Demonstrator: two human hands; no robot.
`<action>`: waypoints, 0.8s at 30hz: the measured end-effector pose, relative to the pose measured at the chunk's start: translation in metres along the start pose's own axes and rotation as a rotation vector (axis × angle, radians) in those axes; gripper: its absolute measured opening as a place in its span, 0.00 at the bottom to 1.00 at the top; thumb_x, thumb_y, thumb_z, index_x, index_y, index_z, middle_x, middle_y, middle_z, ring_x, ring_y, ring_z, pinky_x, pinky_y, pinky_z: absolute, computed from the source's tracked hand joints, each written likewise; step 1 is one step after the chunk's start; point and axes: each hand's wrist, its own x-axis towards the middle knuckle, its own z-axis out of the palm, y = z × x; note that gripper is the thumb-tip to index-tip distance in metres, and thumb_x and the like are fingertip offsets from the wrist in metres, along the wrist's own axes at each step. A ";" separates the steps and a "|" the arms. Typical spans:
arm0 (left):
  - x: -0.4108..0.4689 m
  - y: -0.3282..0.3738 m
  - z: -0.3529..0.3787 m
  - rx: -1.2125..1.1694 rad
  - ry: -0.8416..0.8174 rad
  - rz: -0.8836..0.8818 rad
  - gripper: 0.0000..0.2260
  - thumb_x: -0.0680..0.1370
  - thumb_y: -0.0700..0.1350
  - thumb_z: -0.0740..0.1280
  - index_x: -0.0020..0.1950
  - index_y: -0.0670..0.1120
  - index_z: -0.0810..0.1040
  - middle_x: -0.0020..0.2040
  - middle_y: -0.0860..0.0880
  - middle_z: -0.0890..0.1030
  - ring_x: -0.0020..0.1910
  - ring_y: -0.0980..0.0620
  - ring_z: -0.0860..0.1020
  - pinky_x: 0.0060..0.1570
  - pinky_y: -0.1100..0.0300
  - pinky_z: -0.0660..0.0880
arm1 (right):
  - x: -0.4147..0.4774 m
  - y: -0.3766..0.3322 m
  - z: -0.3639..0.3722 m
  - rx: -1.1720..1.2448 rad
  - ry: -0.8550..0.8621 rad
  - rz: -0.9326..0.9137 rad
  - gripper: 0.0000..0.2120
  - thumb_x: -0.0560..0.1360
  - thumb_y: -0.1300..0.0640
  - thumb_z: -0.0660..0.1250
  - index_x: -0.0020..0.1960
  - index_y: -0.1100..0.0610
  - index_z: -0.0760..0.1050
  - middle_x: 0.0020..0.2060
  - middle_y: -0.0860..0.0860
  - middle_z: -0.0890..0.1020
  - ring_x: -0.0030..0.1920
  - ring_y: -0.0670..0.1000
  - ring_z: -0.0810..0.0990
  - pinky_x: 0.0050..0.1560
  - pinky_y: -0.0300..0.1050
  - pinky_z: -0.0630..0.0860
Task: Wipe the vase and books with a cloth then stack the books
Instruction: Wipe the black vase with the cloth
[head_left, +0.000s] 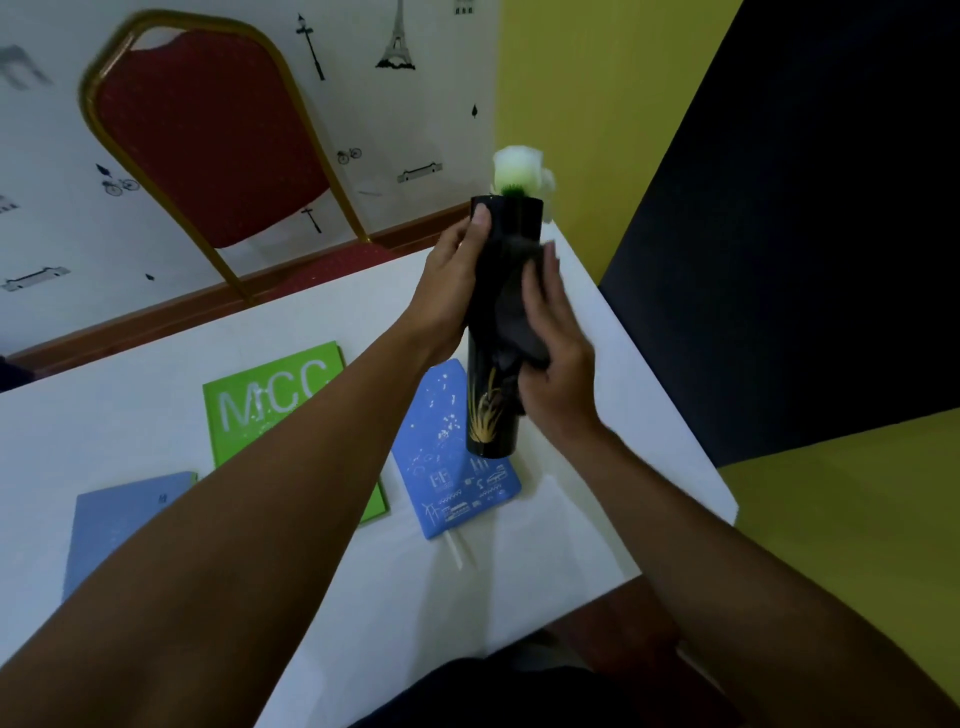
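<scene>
A tall black vase (491, 415) with a gold grass motif and a white flower (519, 167) in its mouth is held above the white table (363, 597). My left hand (452, 280) grips its upper left side, thumb near the rim. My right hand (556, 338) presses a dark cloth (514, 317) against the vase's right side. A green book (260, 405) marked MCC lies flat on the table. A blue patterned book (447, 467) lies under the vase's base. A plain blue book (119, 519) lies at the left, partly hidden by my left forearm.
A red chair (208, 135) with a gold frame stands behind the table against a patterned white wall. The table's right edge (670, 405) runs close to the vase, with a yellow and dark wall beyond it.
</scene>
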 end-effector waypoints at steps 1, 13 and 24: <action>0.002 -0.002 0.002 -0.005 0.050 0.017 0.26 0.81 0.62 0.62 0.69 0.44 0.73 0.63 0.45 0.81 0.62 0.48 0.81 0.66 0.44 0.77 | -0.014 0.004 0.003 -0.023 -0.040 -0.027 0.35 0.73 0.75 0.62 0.79 0.65 0.63 0.82 0.63 0.57 0.83 0.61 0.57 0.80 0.55 0.65; 0.015 -0.010 0.025 0.156 -0.112 0.037 0.25 0.72 0.62 0.75 0.58 0.44 0.81 0.49 0.45 0.86 0.46 0.47 0.86 0.46 0.53 0.82 | -0.073 0.039 -0.005 -0.153 -0.148 -0.172 0.24 0.86 0.57 0.63 0.77 0.70 0.65 0.80 0.66 0.59 0.82 0.68 0.55 0.81 0.54 0.61; 0.040 -0.028 0.043 0.200 -0.071 0.095 0.21 0.77 0.59 0.71 0.64 0.46 0.80 0.57 0.50 0.85 0.54 0.52 0.85 0.57 0.46 0.82 | -0.092 0.105 -0.072 -0.345 -0.366 -0.261 0.28 0.77 0.67 0.72 0.75 0.69 0.70 0.78 0.64 0.66 0.80 0.63 0.64 0.77 0.58 0.69</action>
